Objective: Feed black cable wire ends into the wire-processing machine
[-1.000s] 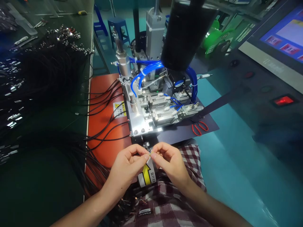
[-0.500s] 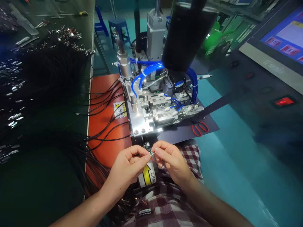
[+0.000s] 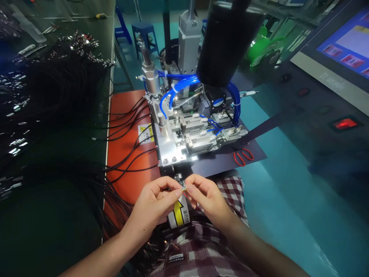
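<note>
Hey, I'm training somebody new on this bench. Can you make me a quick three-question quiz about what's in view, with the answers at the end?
1. True or false: the scissors lie on the left-hand side of the machine, as the worker sees it.
2. The surface around the yellow-and-white warning label is: A) green, B) orange-red, C) white.
3. What are the fingertips of the left hand and right hand pinching?

Key:
1. False; they lie to the right.
2. B.
3. Thin coloured wires.
</note>
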`<state>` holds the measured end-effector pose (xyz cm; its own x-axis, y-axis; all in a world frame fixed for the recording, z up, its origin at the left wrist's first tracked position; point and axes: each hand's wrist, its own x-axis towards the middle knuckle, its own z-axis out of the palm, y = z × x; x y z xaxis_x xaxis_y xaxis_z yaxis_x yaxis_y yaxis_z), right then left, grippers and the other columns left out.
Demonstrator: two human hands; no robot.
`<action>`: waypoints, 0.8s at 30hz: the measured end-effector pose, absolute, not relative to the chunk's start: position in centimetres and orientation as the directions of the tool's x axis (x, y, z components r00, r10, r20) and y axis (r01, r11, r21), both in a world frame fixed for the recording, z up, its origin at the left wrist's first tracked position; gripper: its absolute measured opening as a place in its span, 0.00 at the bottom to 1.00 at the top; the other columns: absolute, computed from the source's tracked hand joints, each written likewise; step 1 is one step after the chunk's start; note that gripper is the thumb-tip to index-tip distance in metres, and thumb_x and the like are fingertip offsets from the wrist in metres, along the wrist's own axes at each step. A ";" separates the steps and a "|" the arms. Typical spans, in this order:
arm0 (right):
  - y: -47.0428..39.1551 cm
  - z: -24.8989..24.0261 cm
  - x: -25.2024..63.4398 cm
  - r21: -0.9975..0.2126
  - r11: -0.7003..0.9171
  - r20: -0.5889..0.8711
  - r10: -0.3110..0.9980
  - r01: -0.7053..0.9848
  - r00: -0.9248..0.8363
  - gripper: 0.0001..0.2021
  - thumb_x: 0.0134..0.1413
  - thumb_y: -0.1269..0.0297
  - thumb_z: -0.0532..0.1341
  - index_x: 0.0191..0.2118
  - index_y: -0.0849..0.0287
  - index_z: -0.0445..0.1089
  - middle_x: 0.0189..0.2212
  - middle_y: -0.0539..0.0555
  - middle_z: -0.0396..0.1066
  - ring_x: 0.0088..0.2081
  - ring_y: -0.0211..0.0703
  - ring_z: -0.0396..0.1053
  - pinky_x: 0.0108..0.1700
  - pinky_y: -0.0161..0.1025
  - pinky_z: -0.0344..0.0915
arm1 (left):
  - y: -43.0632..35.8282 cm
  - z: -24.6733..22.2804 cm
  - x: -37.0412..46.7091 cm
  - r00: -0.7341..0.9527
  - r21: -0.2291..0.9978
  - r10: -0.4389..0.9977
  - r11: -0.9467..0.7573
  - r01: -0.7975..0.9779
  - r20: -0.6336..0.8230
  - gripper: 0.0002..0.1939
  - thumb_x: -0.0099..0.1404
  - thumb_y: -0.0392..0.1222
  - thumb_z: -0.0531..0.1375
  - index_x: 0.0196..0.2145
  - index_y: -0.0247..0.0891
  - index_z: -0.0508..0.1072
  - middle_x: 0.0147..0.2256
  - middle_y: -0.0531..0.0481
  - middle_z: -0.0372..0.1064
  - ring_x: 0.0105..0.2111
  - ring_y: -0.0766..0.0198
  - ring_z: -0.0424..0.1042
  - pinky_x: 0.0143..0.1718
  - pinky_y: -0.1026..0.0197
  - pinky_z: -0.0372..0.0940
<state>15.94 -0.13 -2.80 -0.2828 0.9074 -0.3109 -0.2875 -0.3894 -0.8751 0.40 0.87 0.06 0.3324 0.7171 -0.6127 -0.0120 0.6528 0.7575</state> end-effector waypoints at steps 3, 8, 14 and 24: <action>-0.5 -2.6 15.8 -0.912 -0.340 -0.281 0.925 -0.227 -0.257 0.11 0.58 0.59 0.56 0.28 0.59 0.59 0.19 0.43 0.54 0.20 0.30 0.50 0.22 0.31 0.49 | 0.9 0.0 0.6 0.317 0.774 0.734 0.634 -0.002 -0.601 0.07 0.60 0.43 0.59 0.30 0.38 0.67 0.13 0.63 0.46 0.14 0.75 0.41 0.15 0.68 0.38; -1.0 -2.7 15.7 -0.949 -0.286 -0.252 0.942 -0.137 -0.221 0.10 0.61 0.61 0.53 0.29 0.58 0.59 0.21 0.44 0.53 0.21 0.31 0.48 0.23 0.31 0.49 | 0.8 0.2 0.8 0.287 0.787 0.749 0.617 0.029 -0.598 0.07 0.59 0.43 0.59 0.29 0.37 0.66 0.12 0.63 0.46 0.13 0.75 0.43 0.15 0.68 0.39; -1.0 -2.8 15.6 -0.950 -0.285 -0.263 0.951 -0.127 -0.166 0.09 0.59 0.61 0.54 0.30 0.59 0.61 0.21 0.45 0.55 0.22 0.32 0.52 0.24 0.31 0.52 | 0.7 0.4 0.8 0.263 0.746 0.711 0.664 0.056 -0.652 0.09 0.58 0.45 0.60 0.27 0.37 0.65 0.13 0.64 0.43 0.15 0.75 0.40 0.15 0.68 0.37; -0.8 -2.3 15.4 -0.951 -0.299 -0.292 0.952 -0.082 -0.090 0.06 0.51 0.65 0.59 0.28 0.61 0.65 0.20 0.45 0.59 0.21 0.32 0.54 0.23 0.32 0.54 | 0.6 0.3 0.8 0.276 0.781 0.741 0.621 0.069 -0.613 0.11 0.59 0.47 0.60 0.28 0.36 0.66 0.13 0.64 0.44 0.15 0.77 0.41 0.15 0.71 0.40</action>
<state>15.43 -0.82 -2.30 -0.0904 0.9522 -0.2917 -0.0821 -0.2990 -0.9507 0.82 0.60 0.25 0.2756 0.7406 -0.6128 0.0693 0.6206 0.7811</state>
